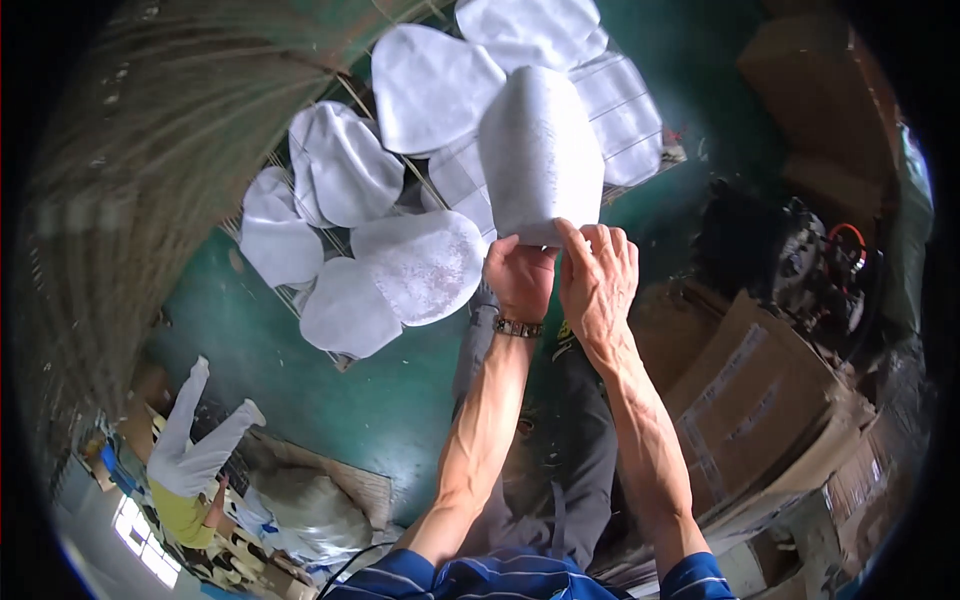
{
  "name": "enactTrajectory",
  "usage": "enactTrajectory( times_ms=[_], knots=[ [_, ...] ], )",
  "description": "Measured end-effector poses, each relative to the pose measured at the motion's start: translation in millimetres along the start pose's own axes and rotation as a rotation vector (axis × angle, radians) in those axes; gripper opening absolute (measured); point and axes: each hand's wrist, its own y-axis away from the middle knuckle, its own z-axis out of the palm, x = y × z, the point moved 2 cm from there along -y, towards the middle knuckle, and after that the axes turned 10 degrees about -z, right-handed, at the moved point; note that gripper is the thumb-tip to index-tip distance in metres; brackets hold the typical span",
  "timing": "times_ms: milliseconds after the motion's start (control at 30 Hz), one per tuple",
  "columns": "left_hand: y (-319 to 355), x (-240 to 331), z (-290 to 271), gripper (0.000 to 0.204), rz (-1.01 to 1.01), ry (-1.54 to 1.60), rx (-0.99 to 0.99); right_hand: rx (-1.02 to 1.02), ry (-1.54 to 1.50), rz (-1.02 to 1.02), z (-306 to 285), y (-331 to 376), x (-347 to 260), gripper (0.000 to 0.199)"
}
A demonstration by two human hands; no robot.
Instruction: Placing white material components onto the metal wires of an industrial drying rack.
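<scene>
While raised over the green floor (330, 400), left hand (520, 278) and right hand (598, 280) side by side, both pinching the lower edge of a white moulded piece (542, 150). Beyond it, similar white pieces (420, 265) spread on a wire rack (300, 298). Cardboard boxes (760, 400) close at right; open floor at left.

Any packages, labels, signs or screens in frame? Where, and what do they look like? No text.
Cardboard box: right of the right forearm, brown, flaps open, a pale strip with small dark print on its side.
Cardboard boxes: upper right, brown, stacked, dim.
Plastic-wrapped white bundle: lower left on the floor, bulging.
No signs or screens visible.
</scene>
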Motion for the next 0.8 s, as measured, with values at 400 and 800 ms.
enactTrajectory(
  times_ms=[400,800],
  knots=[
    [-100,-18,-292,0.030,-0.114,0.167,0.423,-0.275,-0.283,0.169,215,152,79,0.037],
    [-76,-16,-290,0.045,-0.068,-0.345,0.749,-0.321,-0.375,0.503,108,291,91,0.036]
  ],
)
